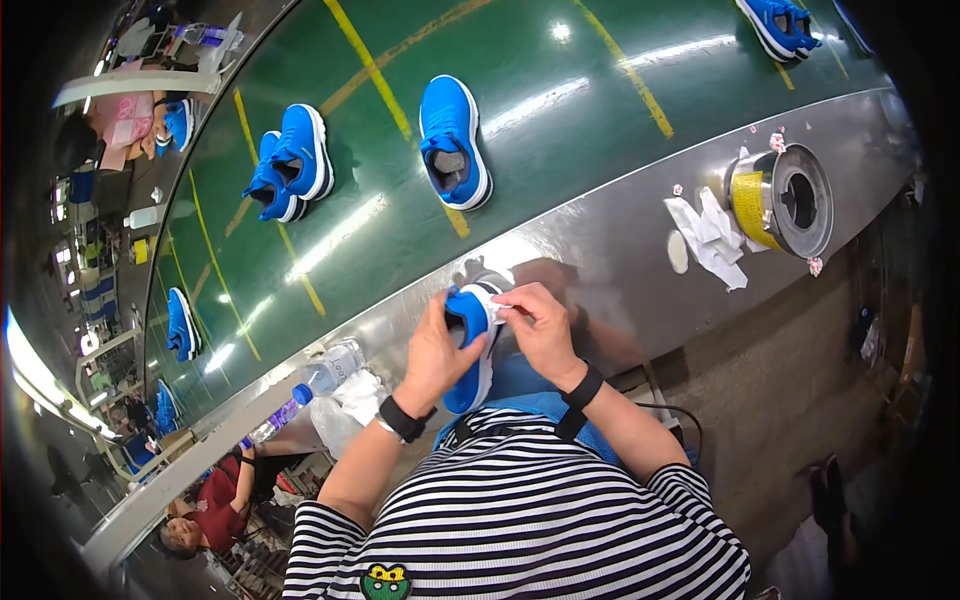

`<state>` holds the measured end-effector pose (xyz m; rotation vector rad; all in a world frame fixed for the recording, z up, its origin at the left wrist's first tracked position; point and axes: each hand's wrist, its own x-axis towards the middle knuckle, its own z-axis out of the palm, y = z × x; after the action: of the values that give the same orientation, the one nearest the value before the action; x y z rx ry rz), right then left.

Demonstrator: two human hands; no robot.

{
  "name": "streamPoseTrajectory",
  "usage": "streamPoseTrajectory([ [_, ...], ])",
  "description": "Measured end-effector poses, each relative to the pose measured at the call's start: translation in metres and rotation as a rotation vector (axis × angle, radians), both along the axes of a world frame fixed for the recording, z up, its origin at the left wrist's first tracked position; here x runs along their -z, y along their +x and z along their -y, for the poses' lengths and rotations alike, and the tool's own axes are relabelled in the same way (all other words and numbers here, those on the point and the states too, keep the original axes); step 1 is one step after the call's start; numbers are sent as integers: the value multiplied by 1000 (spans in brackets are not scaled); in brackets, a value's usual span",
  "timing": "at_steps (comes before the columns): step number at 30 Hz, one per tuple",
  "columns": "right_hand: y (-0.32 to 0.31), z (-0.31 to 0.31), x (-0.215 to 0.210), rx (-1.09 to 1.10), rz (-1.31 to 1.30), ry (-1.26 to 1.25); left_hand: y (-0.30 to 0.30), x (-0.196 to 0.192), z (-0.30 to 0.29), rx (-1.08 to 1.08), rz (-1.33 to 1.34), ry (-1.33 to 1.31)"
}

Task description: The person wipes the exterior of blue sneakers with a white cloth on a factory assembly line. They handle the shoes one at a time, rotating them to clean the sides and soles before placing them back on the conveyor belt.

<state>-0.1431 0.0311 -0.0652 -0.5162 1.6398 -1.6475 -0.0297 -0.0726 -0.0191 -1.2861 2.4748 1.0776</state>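
While right hand pinches wad, blue shoe sits in left hand.

Blue shoe, tipped sideways, white sole rightward; white scrap near heel.

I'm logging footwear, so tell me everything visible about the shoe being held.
The shoe has a blue upper, apparently fabric, a dark-lined opening and a thick white sole. It is held tilted, toe toward the person's body, sole turned right. The left hand grips it; the right hand pinches something white beside the sole.
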Motion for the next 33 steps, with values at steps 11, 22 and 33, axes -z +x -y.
streamPoseTrajectory([
  [11,-30,41,7,-406,-103,226,-3,8,-13,42,-134,-117],
  [22,-36,40,25,-451,-170,58,-6,3,-20,25,-69,-140],
  [33,-41,-2,5,-320,63,211,-8,4,-27,-15,-58,-186],
])
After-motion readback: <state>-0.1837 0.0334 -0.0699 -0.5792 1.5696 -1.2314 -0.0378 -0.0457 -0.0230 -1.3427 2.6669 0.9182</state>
